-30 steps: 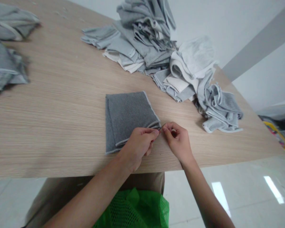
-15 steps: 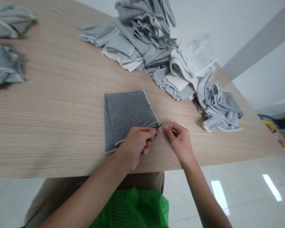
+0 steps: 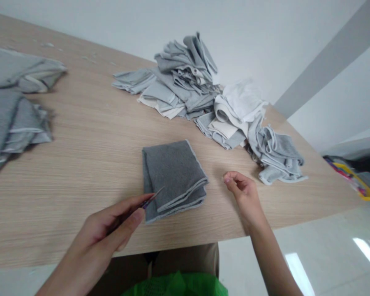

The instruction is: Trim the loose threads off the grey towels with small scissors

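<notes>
A folded dark grey cloth with pale stitched edges lies flat on the table in front of me. My left hand is closed around small thread snips; their thin pointed tip is over the cloth's lower left part, and the fingers hide most of the handle. To the right of the cloth, apart from it, my right hand is raised just over the table with thumb and forefinger pinched together. A tiny pale bit shows at those fingertips, too small to name.
Crumpled grey and white cloths are heaped along the wall, with more grey ones at the right. Other grey cloths lie on the left. Pale scraps dot the table's far side. Something green is at my lap.
My left hand has drawn back to the left with the snips, off the cloth's right corner. My right hand has moved slightly away to the right. The camera view has shifted upward.
</notes>
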### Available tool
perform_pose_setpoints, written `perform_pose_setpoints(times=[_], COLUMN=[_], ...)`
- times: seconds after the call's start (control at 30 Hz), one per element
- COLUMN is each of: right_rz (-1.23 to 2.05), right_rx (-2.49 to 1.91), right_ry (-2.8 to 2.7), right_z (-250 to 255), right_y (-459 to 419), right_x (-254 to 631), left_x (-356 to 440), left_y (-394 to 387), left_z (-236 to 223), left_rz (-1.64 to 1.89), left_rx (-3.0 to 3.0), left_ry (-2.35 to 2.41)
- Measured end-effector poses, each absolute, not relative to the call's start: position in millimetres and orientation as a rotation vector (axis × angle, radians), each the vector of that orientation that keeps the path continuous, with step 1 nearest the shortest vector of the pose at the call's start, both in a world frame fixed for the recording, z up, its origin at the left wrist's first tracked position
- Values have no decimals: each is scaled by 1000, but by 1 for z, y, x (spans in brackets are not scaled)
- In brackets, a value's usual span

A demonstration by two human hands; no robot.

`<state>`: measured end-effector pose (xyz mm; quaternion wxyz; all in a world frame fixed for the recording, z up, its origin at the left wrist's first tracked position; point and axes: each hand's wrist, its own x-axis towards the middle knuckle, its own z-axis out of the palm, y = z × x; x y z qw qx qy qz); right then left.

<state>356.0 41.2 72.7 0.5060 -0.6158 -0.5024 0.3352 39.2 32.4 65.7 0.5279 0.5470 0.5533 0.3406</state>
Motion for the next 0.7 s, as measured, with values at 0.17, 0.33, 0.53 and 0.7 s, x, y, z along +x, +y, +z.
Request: perform_pose_setpoints(times=[0.17, 0.33, 0.53, 0.7], right_rz=[723, 713, 687, 724], right_rx=[-1462, -1490, -1417, -1374], right_ry=[-1350, -1513, -1778, -1960], right_z=[113, 147, 166, 167], right_y=[63, 108, 186, 252], right_x=[345, 312, 256, 205], left_x=[10, -14, -39, -54], left_y=[48, 52, 53, 53], left_z=[59, 38, 26, 17], left_rz=[969, 1081, 1209, 1176], left_rx=[1488, 1783, 2029, 2128], left_ry=[1461, 1557, 1542, 1506])
